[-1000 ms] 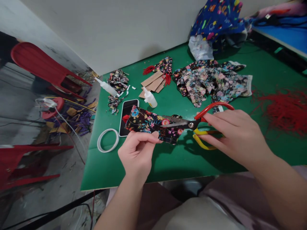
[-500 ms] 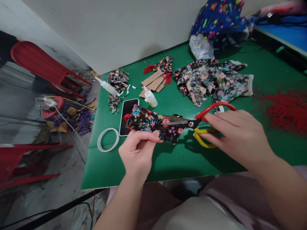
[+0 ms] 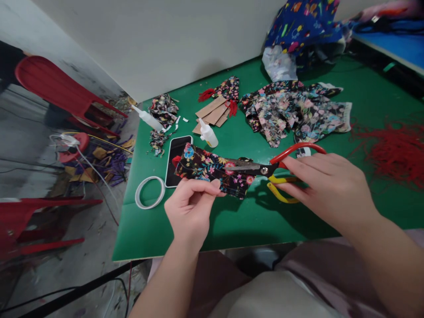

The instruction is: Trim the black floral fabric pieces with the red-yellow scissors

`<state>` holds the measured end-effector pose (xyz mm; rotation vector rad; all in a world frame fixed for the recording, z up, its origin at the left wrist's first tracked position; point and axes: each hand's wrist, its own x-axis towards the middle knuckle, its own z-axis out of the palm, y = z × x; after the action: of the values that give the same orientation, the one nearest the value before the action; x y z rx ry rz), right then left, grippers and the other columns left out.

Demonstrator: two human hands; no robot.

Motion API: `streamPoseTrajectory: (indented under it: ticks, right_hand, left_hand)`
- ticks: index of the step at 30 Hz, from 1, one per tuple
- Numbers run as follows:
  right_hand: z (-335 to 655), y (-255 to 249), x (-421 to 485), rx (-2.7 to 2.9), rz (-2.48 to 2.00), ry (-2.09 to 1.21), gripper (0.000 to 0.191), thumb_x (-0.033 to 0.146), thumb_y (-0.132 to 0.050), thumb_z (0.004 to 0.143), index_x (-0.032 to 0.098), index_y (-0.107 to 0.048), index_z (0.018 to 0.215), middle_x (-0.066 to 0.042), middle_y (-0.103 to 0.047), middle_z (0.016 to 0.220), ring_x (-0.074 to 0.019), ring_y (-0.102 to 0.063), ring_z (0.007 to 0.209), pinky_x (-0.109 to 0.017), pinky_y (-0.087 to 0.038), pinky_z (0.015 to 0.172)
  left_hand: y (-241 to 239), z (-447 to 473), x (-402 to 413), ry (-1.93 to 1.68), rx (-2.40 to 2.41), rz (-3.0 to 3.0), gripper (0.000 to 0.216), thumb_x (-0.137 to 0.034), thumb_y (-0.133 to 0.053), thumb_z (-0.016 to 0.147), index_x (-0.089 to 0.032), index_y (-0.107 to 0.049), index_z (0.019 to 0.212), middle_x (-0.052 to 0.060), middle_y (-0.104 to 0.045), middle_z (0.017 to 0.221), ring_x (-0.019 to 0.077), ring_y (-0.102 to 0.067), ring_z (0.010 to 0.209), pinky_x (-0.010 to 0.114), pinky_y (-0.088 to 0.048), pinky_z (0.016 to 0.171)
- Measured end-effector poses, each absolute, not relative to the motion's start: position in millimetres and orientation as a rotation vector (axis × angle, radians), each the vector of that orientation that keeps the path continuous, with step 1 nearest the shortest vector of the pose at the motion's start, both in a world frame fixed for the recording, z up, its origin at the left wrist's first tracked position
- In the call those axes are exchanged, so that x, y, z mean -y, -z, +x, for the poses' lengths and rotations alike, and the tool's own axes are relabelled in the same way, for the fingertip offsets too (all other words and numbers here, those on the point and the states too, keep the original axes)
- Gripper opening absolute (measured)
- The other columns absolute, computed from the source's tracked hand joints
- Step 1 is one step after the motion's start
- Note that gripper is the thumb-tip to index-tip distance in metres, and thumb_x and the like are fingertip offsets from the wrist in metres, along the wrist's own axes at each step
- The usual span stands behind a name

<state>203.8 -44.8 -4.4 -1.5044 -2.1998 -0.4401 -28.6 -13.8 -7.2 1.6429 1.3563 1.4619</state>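
Bare bench (image 3: 251,221) lies open below both hands. Left of the left hand (image 3: 190,207) sit a tape ring (image 3: 149,192) and phone (image 3: 177,159); beyond, a glue bottle (image 3: 208,134).

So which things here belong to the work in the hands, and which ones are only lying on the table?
In use:
- left hand, holding the floral fabric piece
- right hand, holding the scissors, blades at that piece

Lying about:
- phone
- glue bottle beside it
- tape ring
- cardboard pieces
- floral fabric pile
- red threads
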Motion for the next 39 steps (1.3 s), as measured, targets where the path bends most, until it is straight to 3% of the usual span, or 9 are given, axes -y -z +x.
streamPoseTrajectory:
  ticks: [27,33,37,39]
  right_hand:
    - [201.4,8.5,47.8,2.17,-1.569,0.295,0.021,0.033,-0.054,0.086,0.018,-0.063,0.098,-0.003,-0.064,0.07,-0.0191,-0.061,0.071,-0.03,-0.04,0.06]
    - [205.6,7.7,46.7,2.062,-1.631,0.036,0.037,0.039,-0.053,0.086,0.016,-0.053,0.114,-0.009,-0.063,0.091,-0.0225,-0.06,0.084,-0.031,-0.044,0.068]
    - [206.4,6.5,45.0,2.158,-1.561,0.018,0.052,0.05,-0.06,0.078,0.013,-0.051,0.114,-0.01,-0.058,0.091,-0.0249,-0.057,0.083,-0.034,-0.045,0.069]
    - [205.3,7.4,44.2,2.202,-1.531,0.058,0.05,0.048,-0.059,0.078,0.012,-0.052,0.112,-0.01,-0.057,0.09,-0.0246,-0.056,0.08,-0.035,-0.045,0.068]
  left_hand:
    - [9.0,-30.1,13.7,-1.469,-1.327,1.632,0.014,-0.025,-0.072,0.073,-0.022,-0.066,0.062,-0.004,-0.06,0.053,0.0106,-0.055,0.05,0.03,-0.05,0.058]
    - [9.2,-31.0,12.9,-1.521,-1.263,1.609,0.012,-0.016,-0.072,0.073,-0.023,-0.067,0.064,-0.006,-0.062,0.056,0.0093,-0.058,0.053,0.026,-0.048,0.056]
    - [9.8,-31.0,12.8,-1.533,-1.298,1.605,0.012,-0.016,-0.072,0.072,-0.023,-0.068,0.063,-0.005,-0.061,0.057,0.0095,-0.057,0.054,0.026,-0.049,0.056]
    - [10.2,-30.7,13.1,-1.54,-1.301,1.605,0.012,-0.017,-0.072,0.072,-0.023,-0.068,0.063,-0.005,-0.06,0.057,0.0092,-0.057,0.053,0.025,-0.049,0.055]
